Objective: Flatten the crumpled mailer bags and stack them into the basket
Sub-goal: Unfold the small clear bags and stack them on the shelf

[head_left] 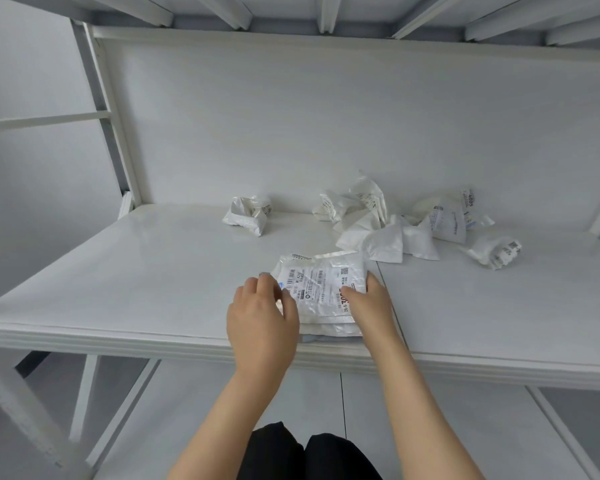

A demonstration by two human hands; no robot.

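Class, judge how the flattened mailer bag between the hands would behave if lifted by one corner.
The flattened mailer bag would probably flop: its thin film is creased like the crumpled bags behind. Likely very light, seemingly empty. Its glossy surface may slide on the smooth shelf.

Flattened mailer bag [321,292]: glossy white, with a label in black barcodes, a black QR code, black text and a small blue mark at the left edge. Crumpled mailer bags [388,237]: white, some with black-printed labels. Shelf [136,271]: plain shiny white. Back panel [291,116]: plain white. Trousers [312,455]: black.
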